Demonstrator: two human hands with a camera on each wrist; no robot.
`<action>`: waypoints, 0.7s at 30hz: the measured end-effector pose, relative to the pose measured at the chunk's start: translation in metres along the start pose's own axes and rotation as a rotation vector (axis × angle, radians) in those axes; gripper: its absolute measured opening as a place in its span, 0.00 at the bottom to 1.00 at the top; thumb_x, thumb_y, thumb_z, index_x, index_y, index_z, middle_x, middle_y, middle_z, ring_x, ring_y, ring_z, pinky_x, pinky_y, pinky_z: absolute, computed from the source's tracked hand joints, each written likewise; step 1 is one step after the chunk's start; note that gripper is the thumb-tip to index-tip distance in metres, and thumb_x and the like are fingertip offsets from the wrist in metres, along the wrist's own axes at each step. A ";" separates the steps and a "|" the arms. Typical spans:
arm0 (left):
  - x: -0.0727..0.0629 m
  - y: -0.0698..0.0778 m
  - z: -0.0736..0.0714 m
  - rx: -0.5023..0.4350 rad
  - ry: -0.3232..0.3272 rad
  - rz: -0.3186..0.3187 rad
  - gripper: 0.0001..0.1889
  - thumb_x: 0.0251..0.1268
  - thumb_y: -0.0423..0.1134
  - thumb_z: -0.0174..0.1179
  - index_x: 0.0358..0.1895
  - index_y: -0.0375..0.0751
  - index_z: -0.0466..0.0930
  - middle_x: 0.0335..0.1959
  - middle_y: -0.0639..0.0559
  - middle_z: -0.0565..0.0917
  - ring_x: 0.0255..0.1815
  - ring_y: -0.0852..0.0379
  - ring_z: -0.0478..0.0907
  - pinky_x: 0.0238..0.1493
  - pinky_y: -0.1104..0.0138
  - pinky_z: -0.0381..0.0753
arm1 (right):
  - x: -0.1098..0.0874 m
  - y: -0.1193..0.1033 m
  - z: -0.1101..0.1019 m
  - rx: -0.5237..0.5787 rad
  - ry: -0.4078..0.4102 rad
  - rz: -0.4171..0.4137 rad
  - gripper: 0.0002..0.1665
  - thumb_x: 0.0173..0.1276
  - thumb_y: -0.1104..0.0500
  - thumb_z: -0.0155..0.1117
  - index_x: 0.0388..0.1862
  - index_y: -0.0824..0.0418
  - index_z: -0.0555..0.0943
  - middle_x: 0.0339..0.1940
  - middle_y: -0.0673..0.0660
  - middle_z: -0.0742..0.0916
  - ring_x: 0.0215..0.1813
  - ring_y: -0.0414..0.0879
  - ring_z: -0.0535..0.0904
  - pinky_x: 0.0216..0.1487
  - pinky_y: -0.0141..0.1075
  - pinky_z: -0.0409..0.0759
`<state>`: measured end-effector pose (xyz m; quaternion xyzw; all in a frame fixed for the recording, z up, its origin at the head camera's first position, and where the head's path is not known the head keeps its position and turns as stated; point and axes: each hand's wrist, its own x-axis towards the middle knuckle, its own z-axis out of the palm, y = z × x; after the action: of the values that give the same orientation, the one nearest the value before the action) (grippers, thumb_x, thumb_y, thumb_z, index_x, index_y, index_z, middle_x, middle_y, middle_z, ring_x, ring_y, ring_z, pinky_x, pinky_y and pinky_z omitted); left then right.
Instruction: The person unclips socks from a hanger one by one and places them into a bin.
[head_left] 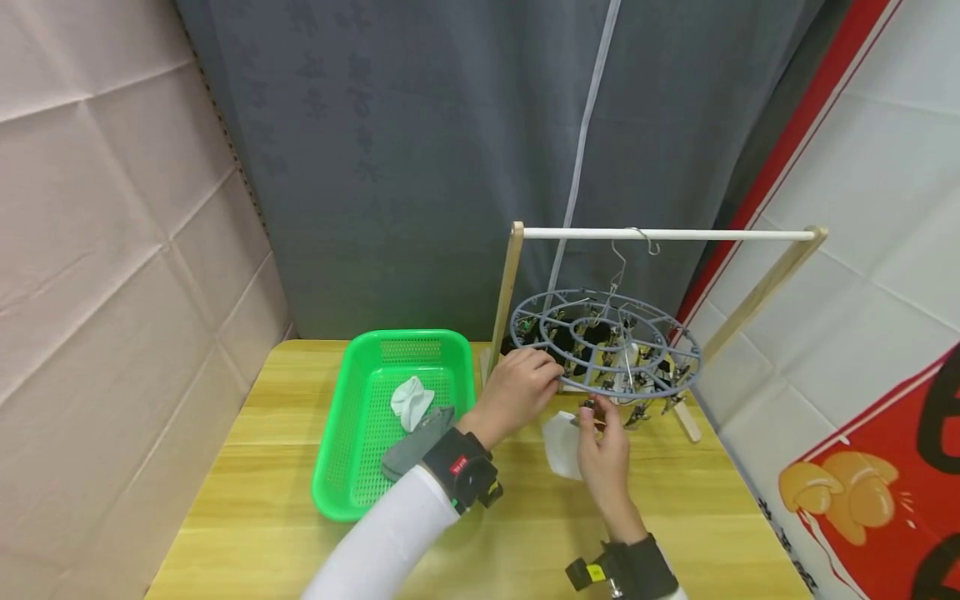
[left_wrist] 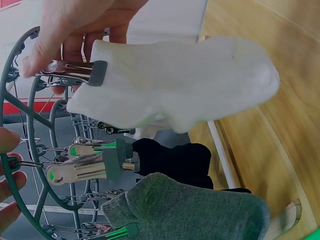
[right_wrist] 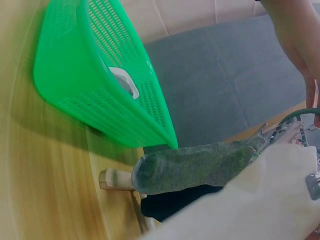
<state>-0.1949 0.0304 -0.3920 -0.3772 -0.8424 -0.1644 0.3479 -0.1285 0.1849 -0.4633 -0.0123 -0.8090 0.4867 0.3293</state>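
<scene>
My left hand [head_left: 521, 383] grips the near rim of a round grey clip hanger [head_left: 645, 387], which hangs by its hook from a white bar. Its fingers [left_wrist: 9, 187] curl round the ring in the left wrist view. Below the rim my right hand [head_left: 606, 462] pinches a metal clip [left_wrist: 77, 71] at the ring's edge. A white sock [left_wrist: 185, 82] hangs from that clip, its cuff between the clip's grey jaws. Beside it hang a grey sock [left_wrist: 195, 210] and black socks [left_wrist: 170, 162], each on clips.
Left of the hanger stands a green basket [head_left: 330, 467] with a white sock [head_left: 412, 402] and a grey sock [head_left: 420, 442] inside. The wooden stand's post [head_left: 506, 292] and white bar [head_left: 712, 235] rise over the table [head_left: 247, 500]. A grey curtain [head_left: 420, 183] hangs behind.
</scene>
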 end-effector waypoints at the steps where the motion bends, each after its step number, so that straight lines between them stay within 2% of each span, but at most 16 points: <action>1: 0.000 0.000 -0.001 0.002 -0.001 0.001 0.05 0.61 0.40 0.64 0.39 0.50 0.86 0.38 0.59 0.86 0.45 0.61 0.82 0.53 0.68 0.79 | 0.000 0.000 0.002 0.007 0.000 0.006 0.17 0.73 0.63 0.55 0.56 0.72 0.75 0.43 0.67 0.84 0.44 0.20 0.70 0.43 0.16 0.69; 7: 0.000 -0.001 -0.002 -0.001 0.016 0.006 0.05 0.60 0.39 0.65 0.38 0.49 0.86 0.38 0.59 0.86 0.44 0.60 0.82 0.53 0.67 0.79 | -0.001 -0.008 0.007 0.108 0.013 0.101 0.15 0.74 0.63 0.53 0.52 0.74 0.76 0.38 0.64 0.85 0.39 0.26 0.76 0.38 0.16 0.74; 12: -0.001 -0.001 -0.002 -0.001 0.015 -0.006 0.05 0.60 0.40 0.65 0.39 0.50 0.86 0.38 0.59 0.86 0.44 0.60 0.82 0.54 0.67 0.78 | -0.001 -0.018 0.008 0.223 0.034 0.272 0.17 0.76 0.60 0.50 0.43 0.75 0.77 0.27 0.43 0.83 0.33 0.28 0.78 0.36 0.19 0.75; 14: -0.002 0.000 -0.001 0.014 -0.001 -0.021 0.05 0.60 0.41 0.65 0.39 0.52 0.86 0.39 0.60 0.86 0.45 0.61 0.82 0.55 0.66 0.77 | -0.001 -0.019 0.007 0.348 0.018 0.399 0.18 0.77 0.57 0.49 0.42 0.72 0.78 0.27 0.38 0.82 0.33 0.28 0.78 0.37 0.21 0.77; 18: -0.005 0.003 0.001 0.021 -0.014 -0.044 0.07 0.61 0.42 0.64 0.42 0.53 0.85 0.42 0.60 0.86 0.48 0.61 0.81 0.55 0.64 0.76 | 0.000 -0.027 0.002 0.644 -0.060 0.654 0.16 0.77 0.49 0.47 0.42 0.59 0.77 0.33 0.40 0.82 0.37 0.31 0.78 0.42 0.22 0.78; 19: -0.006 0.004 0.001 0.017 -0.007 -0.047 0.08 0.62 0.42 0.63 0.43 0.53 0.85 0.45 0.59 0.86 0.50 0.60 0.81 0.55 0.63 0.76 | 0.000 -0.030 0.001 0.711 -0.075 0.698 0.16 0.77 0.48 0.47 0.41 0.56 0.77 0.35 0.41 0.82 0.38 0.32 0.78 0.43 0.22 0.79; 21: -0.011 0.006 0.002 -0.011 0.020 -0.055 0.11 0.62 0.44 0.62 0.47 0.52 0.83 0.52 0.55 0.83 0.55 0.57 0.79 0.57 0.62 0.75 | -0.001 -0.036 -0.002 0.777 -0.117 0.735 0.16 0.76 0.46 0.47 0.40 0.53 0.77 0.37 0.42 0.81 0.39 0.33 0.78 0.45 0.23 0.79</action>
<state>-0.1862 0.0297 -0.4008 -0.3541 -0.8480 -0.1825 0.3497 -0.1156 0.1666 -0.4346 -0.1447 -0.5287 0.8333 0.0717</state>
